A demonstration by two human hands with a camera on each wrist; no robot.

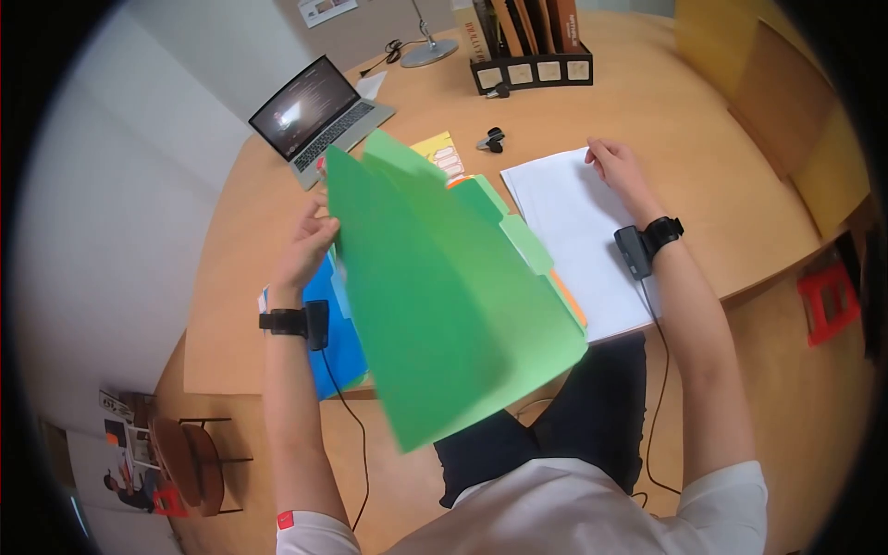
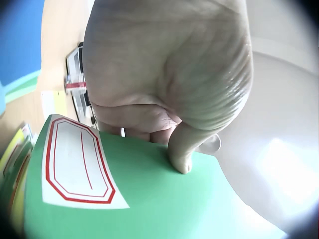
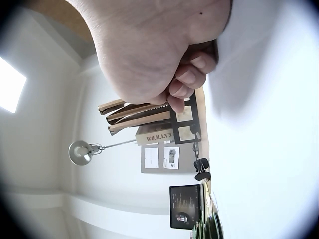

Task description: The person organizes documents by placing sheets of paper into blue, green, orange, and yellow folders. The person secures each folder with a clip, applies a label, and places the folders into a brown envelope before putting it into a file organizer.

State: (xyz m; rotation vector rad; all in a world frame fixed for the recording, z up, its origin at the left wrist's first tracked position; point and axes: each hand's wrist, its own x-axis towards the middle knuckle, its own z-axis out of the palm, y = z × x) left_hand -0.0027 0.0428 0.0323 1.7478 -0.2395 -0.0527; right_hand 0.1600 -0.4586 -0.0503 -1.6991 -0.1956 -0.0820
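My left hand point(image 1: 310, 242) pinches the edge of a green file folder point(image 1: 407, 305), its thumb pressed on the cover. The folder is tilted up over the table's front edge, and a white label with a red border point(image 2: 79, 164) shows on it in the left wrist view. Light green tabs point(image 1: 527, 245) and an orange edge point(image 1: 569, 301) show along its right side. My right hand point(image 1: 618, 171) rests at the top of a stack of white paper point(image 1: 573, 240), fingers loosely curled; its thumb is hidden in the right wrist view.
A blue folder point(image 1: 340, 338) lies partly under the green one. Behind stand an open laptop point(image 1: 310, 106), a yellow sheet point(image 1: 437, 151), black clips point(image 1: 493, 140), a black organizer with books point(image 1: 532, 72) and a lamp base point(image 1: 430, 53). A red stool point(image 1: 826, 301) stands at the right.
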